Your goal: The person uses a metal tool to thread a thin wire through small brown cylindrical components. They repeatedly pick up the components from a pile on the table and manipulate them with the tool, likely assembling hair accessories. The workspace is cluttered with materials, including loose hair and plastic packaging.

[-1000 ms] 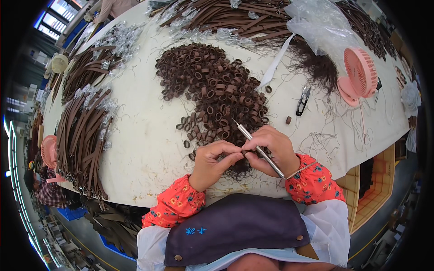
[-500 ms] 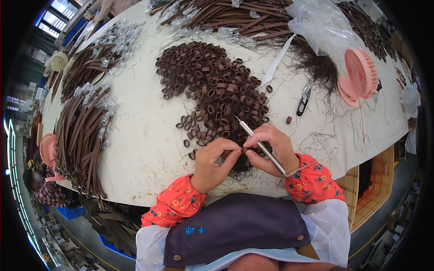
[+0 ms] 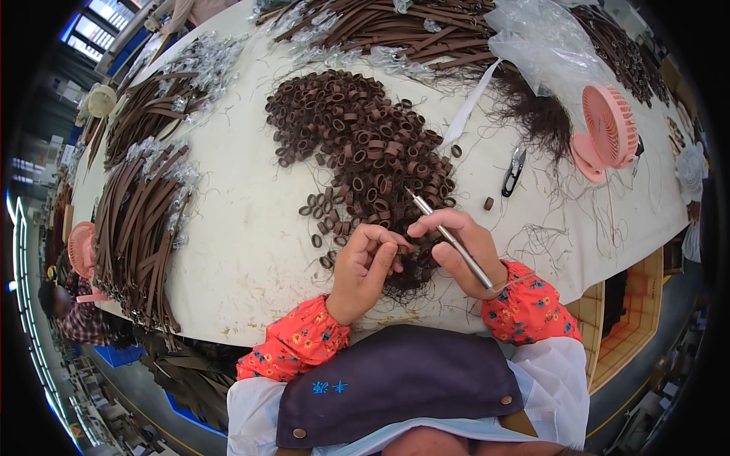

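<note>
My right hand (image 3: 473, 251) holds a slim silver pen-shaped tool (image 3: 464, 253) with a thin tip and a cord at its rear end. The tip points away from me, over the heap of small brown strap loops (image 3: 365, 144). My left hand (image 3: 359, 272) is closed at the near edge of this heap, thumb and fingers curled together. Whatever lies at its fingertips is too small and dark to make out. Under and between my hands lies a tangle of dark thread (image 3: 414, 280). A single loop (image 3: 488, 204) lies apart on the right.
Black thread snips (image 3: 513, 173) and a pink fan (image 3: 607, 129) stand to the right. Bundles of brown straps (image 3: 141, 228) line the left; more straps (image 3: 411, 30) lie at the far side under clear plastic (image 3: 544, 45). A yellowish crate (image 3: 627, 319) is below the table's right edge.
My hands have moved apart from their fingertip contact. My right hand and the tool have shifted slightly right; the left fingers have curled in more.
</note>
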Action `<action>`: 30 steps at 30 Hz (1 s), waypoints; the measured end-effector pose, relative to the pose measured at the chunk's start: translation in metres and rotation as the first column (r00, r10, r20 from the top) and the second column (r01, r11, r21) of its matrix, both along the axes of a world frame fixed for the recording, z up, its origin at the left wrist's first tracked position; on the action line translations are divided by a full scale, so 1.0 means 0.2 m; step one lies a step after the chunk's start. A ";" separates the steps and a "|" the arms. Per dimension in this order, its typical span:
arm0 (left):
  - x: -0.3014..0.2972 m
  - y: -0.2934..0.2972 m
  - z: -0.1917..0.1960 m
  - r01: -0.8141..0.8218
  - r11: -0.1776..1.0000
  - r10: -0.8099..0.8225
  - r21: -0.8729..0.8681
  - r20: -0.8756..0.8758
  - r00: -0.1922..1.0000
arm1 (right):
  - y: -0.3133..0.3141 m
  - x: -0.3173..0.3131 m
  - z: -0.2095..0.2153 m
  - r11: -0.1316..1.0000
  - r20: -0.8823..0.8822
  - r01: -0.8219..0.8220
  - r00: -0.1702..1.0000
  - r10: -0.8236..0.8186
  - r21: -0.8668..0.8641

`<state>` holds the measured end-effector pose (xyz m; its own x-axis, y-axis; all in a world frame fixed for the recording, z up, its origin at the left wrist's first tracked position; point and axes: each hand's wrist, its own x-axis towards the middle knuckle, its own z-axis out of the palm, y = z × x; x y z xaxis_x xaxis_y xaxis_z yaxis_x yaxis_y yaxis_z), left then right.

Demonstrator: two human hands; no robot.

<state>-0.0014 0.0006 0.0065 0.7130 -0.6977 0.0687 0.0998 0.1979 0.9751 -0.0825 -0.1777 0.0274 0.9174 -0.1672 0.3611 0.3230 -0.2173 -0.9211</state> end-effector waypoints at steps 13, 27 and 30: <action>0.00 0.00 0.00 -0.031 0.999 0.029 0.042 0.045 0.999 | -0.08 0.00 0.03 0.954 -0.046 -0.217 0.972 0.231 0.205; -0.01 0.01 0.00 -0.018 0.998 0.016 0.057 0.039 0.999 | -0.08 0.00 0.02 0.961 -0.065 -0.226 0.969 0.239 0.158; -0.01 0.01 0.00 -0.020 0.998 0.018 0.061 0.041 0.999 | -0.08 0.00 0.02 0.962 -0.063 -0.227 0.969 0.239 0.154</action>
